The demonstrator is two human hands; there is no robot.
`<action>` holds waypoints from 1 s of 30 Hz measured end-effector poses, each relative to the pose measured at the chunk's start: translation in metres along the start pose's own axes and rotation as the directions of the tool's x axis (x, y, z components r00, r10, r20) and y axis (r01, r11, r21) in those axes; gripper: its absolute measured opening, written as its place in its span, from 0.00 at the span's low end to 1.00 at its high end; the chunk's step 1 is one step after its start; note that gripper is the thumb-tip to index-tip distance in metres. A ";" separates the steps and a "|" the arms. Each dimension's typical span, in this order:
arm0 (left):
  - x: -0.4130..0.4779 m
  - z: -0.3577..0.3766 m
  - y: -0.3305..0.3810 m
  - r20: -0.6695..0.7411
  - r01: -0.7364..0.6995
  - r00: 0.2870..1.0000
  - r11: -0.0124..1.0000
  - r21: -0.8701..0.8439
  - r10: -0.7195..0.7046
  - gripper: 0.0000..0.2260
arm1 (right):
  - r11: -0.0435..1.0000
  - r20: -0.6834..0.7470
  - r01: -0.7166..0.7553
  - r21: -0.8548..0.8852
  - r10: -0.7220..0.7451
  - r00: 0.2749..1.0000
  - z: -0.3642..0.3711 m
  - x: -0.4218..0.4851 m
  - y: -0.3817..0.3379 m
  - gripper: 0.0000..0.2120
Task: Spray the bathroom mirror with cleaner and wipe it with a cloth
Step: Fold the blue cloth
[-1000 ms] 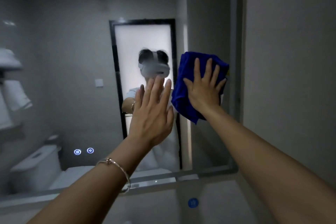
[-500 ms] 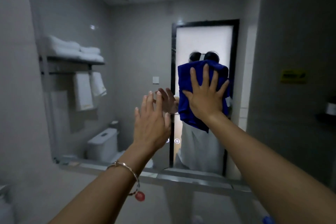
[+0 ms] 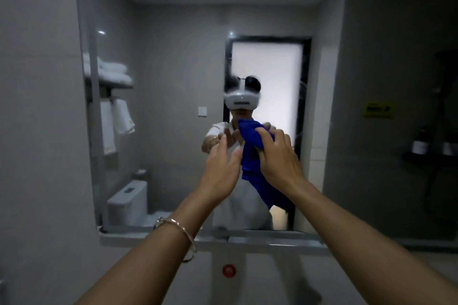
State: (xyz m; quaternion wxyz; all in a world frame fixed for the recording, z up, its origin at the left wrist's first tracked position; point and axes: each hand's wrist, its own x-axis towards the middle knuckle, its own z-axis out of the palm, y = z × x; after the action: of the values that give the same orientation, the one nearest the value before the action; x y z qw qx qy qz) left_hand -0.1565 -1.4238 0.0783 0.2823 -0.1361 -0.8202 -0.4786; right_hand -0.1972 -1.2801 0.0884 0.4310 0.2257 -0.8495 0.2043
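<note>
Both arms reach forward toward the large wall-mounted bathroom mirror, whose lower edge meets a pale grey ledge. The right hand has its fingers curled around the bunched deep-blue cloth, gripping its upper part while the rest hangs loose below the hand. The left hand is just to the left of the cloth, fingers spread and slightly bent, the thumb close against the fabric; whether it actually touches cannot be told. A thin metal bangle circles the left wrist. Whether the cloth touches the glass cannot be told. Reflected at far left are folded white towels on a rack and a white toilet.
</note>
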 end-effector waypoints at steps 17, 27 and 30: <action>-0.113 -0.063 -0.033 0.102 0.205 0.964 0.929 0.308 -0.247 0.13 | 0.742 0.632 -0.397 0.541 -0.047 0.774 0.015 -0.080 -0.052 0.34; -0.268 -0.205 -0.085 -0.183 0.536 0.837 0.704 0.466 -0.516 0.09 | 0.731 0.725 -0.255 0.633 -0.444 0.526 0.105 -0.150 -0.220 0.13; -0.320 -0.242 -0.099 -0.251 0.621 0.778 0.646 0.443 -0.576 0.07 | 0.717 0.757 -0.289 0.635 -0.502 0.417 0.125 -0.168 -0.274 0.13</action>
State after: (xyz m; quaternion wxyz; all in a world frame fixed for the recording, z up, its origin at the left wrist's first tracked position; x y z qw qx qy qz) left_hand 0.1321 -1.6675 -0.0895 0.1688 0.2419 -0.9005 -0.3194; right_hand -0.0358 -1.5362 -0.0769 -0.1975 0.4993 -0.7817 0.3173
